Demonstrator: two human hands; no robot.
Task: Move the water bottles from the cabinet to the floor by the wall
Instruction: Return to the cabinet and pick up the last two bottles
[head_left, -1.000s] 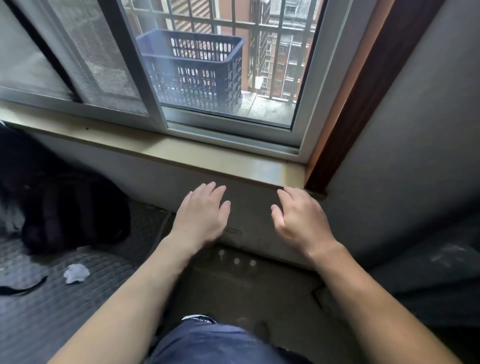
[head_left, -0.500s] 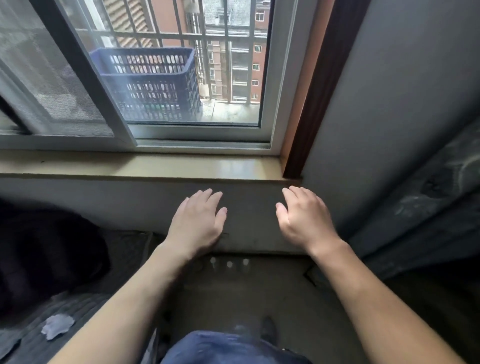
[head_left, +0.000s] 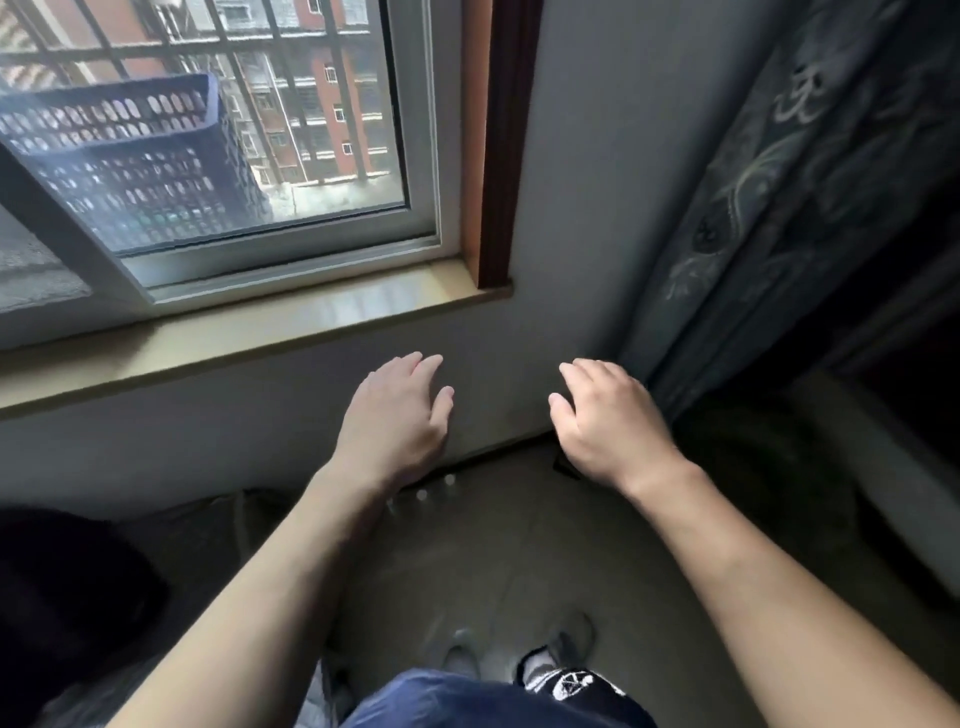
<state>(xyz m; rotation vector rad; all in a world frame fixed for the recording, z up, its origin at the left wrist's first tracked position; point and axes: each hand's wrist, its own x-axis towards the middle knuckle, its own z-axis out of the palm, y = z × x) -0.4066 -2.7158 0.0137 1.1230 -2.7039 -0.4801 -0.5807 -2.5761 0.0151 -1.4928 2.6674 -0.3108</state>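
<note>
Both hands hang in the air in front of the wall (head_left: 571, 171), palms down and holding nothing. The left hand (head_left: 397, 415) has its fingers (head_left: 415, 364) straight and slightly spread; the right hand (head_left: 608, 421) has its fingers (head_left: 582, 371) loosely bent and apart, gripping nothing.

The only water bottles (head_left: 422, 494) in view are on the floor (head_left: 519, 551) at the foot of the wall. They show as a short row of small pale caps just below the left wrist, partly hidden by it. They stand upright with their long axis pointing up toward the camera, so only the tops show. They seem to be in place already.

The next bottle probably has to come from the right. There a dark patterned panel (head_left: 789, 171), which may be the cabinet's door or a curtain, stands against the wall beside a black opening (head_left: 883, 343). No bottle can be made out in that darkness, and I cannot tell how deep it goes.

The right hand is nearer, its knuckles close to the panel's lower edge, while the left hand is over the bottles on the floor. So the reach is likely rightward and away from the window sill (head_left: 332, 312), with the right hand leading. Any bottle brought back would then go next to the row, further along the wall toward the corner
</note>
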